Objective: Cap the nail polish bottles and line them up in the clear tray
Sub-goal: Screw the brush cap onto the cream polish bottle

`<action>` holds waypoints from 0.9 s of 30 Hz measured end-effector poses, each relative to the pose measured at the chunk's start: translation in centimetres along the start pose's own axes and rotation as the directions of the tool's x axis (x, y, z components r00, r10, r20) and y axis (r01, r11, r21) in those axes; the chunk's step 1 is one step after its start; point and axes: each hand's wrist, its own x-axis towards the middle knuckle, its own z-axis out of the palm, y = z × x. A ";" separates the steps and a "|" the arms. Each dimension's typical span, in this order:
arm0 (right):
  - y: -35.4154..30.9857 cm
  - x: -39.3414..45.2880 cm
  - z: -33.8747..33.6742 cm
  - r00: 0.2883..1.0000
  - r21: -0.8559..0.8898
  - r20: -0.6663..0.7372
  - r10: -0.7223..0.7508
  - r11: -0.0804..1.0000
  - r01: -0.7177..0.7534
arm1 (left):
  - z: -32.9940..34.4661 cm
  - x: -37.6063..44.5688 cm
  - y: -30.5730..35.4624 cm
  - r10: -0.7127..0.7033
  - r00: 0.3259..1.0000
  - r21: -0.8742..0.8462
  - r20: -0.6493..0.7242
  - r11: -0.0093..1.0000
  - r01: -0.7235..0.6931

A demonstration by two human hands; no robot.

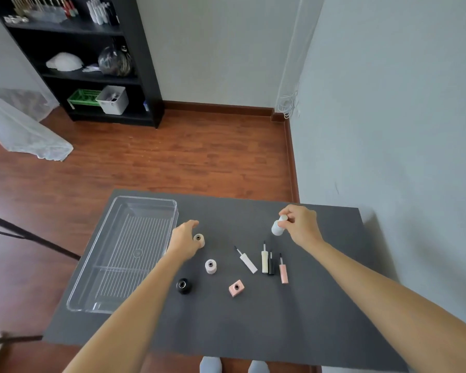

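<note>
A clear tray (102, 265) with nothing in it lies at the table's left. My left hand (184, 238) rests against an uncapped cream bottle (199, 240), fingers loosely curled beside it. My right hand (300, 224) pinches the cap on a white bottle (277, 228) standing at the far right. Uncapped bottles stand in the middle: a pale pink round one (211, 266), a black one (184, 286), a pink square one (236, 288). Several brush caps lie flat: white (247, 262), cream (264, 261), black (271, 265), pink (283, 271).
The dark grey table (226, 319) stands against a wall on the right. Beyond it are a wooden floor and a black shelf unit (92, 57). A tripod leg (30, 235) runs near the tray's left side.
</note>
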 end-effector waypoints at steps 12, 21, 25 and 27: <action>1.5 0.1 2.8 1.000 -0.058 0.011 0.029 0.998 -0.028 | 1.9 0.8 -0.8 -0.089 0.995 -0.063 -0.036 0.994 0.087; 2.9 -4.4 4.4 0.950 -0.076 -0.295 -0.103 0.994 0.084 | 1.9 0.2 -1.0 -0.120 0.983 -0.133 -0.140 0.986 0.102; 4.4 -6.3 6.3 0.984 -0.324 -0.148 -0.095 0.945 0.042 | 1.8 -0.2 -0.3 -0.099 0.971 -0.165 -0.217 0.984 0.063; 4.3 -6.1 6.8 0.991 -0.405 -0.106 -0.086 0.913 0.036 | 1.7 -0.7 0.0 -0.077 0.967 -0.174 -0.244 0.984 0.034</action>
